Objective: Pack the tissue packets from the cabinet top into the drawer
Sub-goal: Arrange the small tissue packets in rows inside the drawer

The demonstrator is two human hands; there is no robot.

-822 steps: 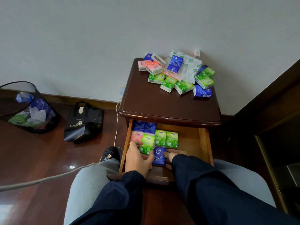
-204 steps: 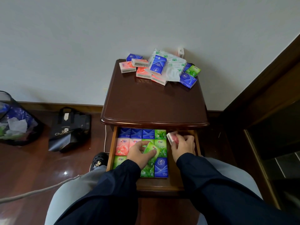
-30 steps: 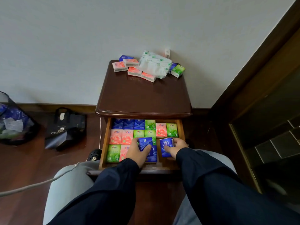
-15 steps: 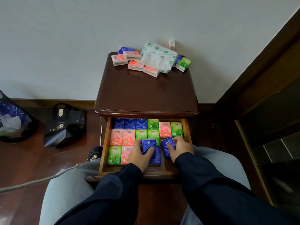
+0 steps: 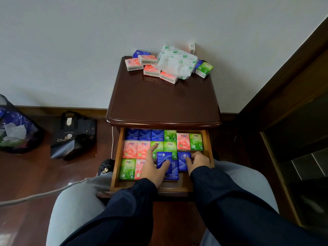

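The open wooden drawer [image 5: 117, 155] holds rows of blue, green and pink tissue packets. My left hand [image 5: 154, 167] holds a blue packet [image 5: 163, 159] between thumb and fingers over the middle of the drawer. My right hand [image 5: 199, 161] grips another blue packet [image 5: 183, 160] just to its right. On the cabinet top [image 5: 163, 102], several pink packets [image 5: 150, 70], a blue one [image 5: 140, 53] and a green one [image 5: 204, 69] lie at the back by the wall.
A crumpled white plastic wrapper [image 5: 177, 62] lies among the packets on top. On the floor to the left stand a black bag [image 5: 74, 135] and a mesh waste bin [image 5: 14, 132]. A grey cable [image 5: 44, 193] crosses my left knee. Dark wooden furniture [image 5: 292, 121] stands to the right.
Both hands have shifted slightly deeper into the drawer with their blue packets. My left hand's packet now stands more upright. The camera has tilted a little.
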